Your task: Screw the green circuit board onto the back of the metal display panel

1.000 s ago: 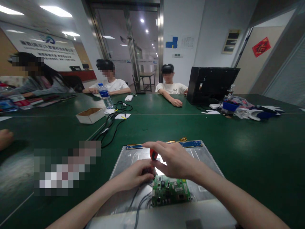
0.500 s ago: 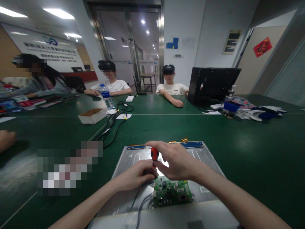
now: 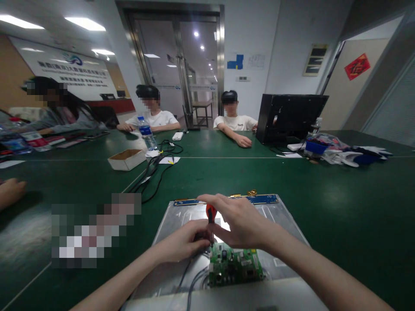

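Note:
A screwdriver (image 3: pixel 211 211) with a red and black handle stands nearly upright over the far left corner of a green circuit board (image 3: pixel 234 265). My right hand (image 3: pixel 241 220) grips its handle between thumb and fingers. Beside the shaft, my left hand (image 3: pixel 186 242) has its thumb and fingers closed at the board's corner; what they pinch is hidden. The board sits on the silver metal back of a flat panel (image 3: pixel 290 233). Along the panel's far edge runs a narrow blue circuit strip (image 3: pixel 266 199). Grey cables (image 3: pixel 191 285) trail from the board's left side.
Several people sit around the green table (image 3: pixel 340 216). Left of the panel are black cables (image 3: pixel 158 181) and an open cardboard box (image 3: pixel 127 160), with a water bottle (image 3: pixel 147 134) behind. A black monitor-like case (image 3: pixel 290 119) and gloves (image 3: pixel 346 157) are at the far right.
The whole view has shifted slightly, so everything appears a little lower. My right fingers have turned a little on the screwdriver handle; my left hand stays at the board's corner.

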A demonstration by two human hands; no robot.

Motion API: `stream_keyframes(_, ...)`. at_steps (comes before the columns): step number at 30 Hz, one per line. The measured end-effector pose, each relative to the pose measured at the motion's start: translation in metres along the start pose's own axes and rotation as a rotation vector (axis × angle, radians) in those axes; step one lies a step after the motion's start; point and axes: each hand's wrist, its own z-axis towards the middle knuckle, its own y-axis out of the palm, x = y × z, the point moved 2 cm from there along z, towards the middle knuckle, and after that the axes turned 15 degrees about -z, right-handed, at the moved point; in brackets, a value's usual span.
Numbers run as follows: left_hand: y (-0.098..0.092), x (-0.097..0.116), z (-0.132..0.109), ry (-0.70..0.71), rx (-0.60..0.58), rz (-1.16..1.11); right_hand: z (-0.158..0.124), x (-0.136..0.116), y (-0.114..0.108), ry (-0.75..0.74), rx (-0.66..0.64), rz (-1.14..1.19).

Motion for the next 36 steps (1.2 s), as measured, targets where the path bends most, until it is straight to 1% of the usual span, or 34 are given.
stream_keyframes(3,-0.001,-0.004,0.001,0.005,-0.02,0.007,-0.001,0.0,-0.001,-0.01,0.01,0.019)
stream_keyframes(6,-0.002,-0.006,0.001,-0.011,-0.014,0.021,-0.001,0.0,-0.001,-0.016,0.024,0.019)
stream_keyframes(10,-0.002,-0.004,0.0,-0.031,0.003,0.054,-0.001,-0.001,-0.001,-0.016,0.029,0.008)
stream_keyframes(14,-0.001,-0.002,-0.001,-0.022,0.028,0.065,0.0,-0.001,-0.001,-0.027,0.044,-0.031)
stream_keyframes(18,0.0,-0.002,-0.001,-0.015,0.018,0.051,-0.001,-0.001,-0.002,-0.036,0.048,-0.042)
stream_keyframes(22,-0.002,-0.006,-0.001,-0.004,0.019,0.052,-0.001,-0.002,-0.004,-0.052,0.068,-0.021)
stream_keyframes(28,-0.003,-0.013,-0.001,-0.032,0.004,0.035,-0.002,-0.002,-0.004,-0.065,0.101,-0.045)
stream_keyframes(33,-0.002,-0.007,-0.002,-0.032,0.029,0.026,-0.001,-0.002,-0.002,-0.075,0.11,-0.059)
stream_keyframes(36,0.0,-0.002,-0.001,-0.019,0.022,-0.003,-0.001,-0.002,-0.001,-0.077,0.099,-0.057)
